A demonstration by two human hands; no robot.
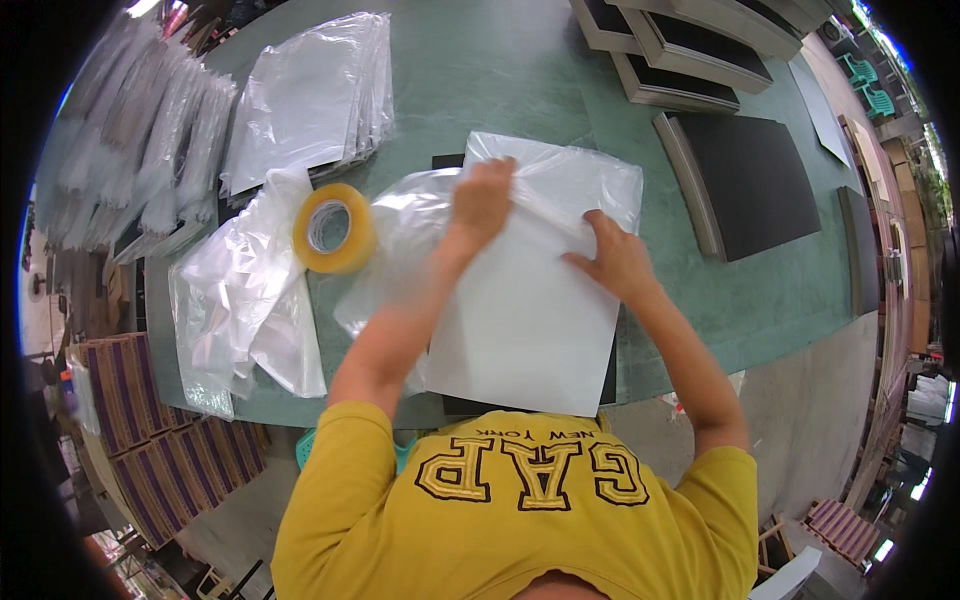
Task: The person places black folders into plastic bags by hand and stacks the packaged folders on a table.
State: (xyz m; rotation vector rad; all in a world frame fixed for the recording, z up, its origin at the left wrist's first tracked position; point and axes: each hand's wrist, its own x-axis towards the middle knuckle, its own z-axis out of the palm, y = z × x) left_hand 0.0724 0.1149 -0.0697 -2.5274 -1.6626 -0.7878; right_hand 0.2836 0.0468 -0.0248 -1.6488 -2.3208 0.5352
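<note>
A white rectangular sheet (525, 330) lies in front of me on the table, with clear plastic film (565, 170) over its far end. Dark board edges show from under it. My left hand (481, 203) is closed at the sheet's far left, gripping the film, which bunches and blurs beside my wrist. My right hand (617, 258) rests on the sheet's right edge, thumb and fingers apart, holding nothing. A roll of yellowish clear tape (360, 235) lies left of my left hand. Crumpled clear plastic bags (250, 290) spread beyond the roll, near the table's left edge.
Wrapped white sheets (315, 90) are stacked at the far left, beside a large pile of clear plastic bags (130, 140). Dark-topped board stacks (755, 185) stand on the green table (500, 60) at right and far right. Brown cartons (190, 465) sit on the floor at left.
</note>
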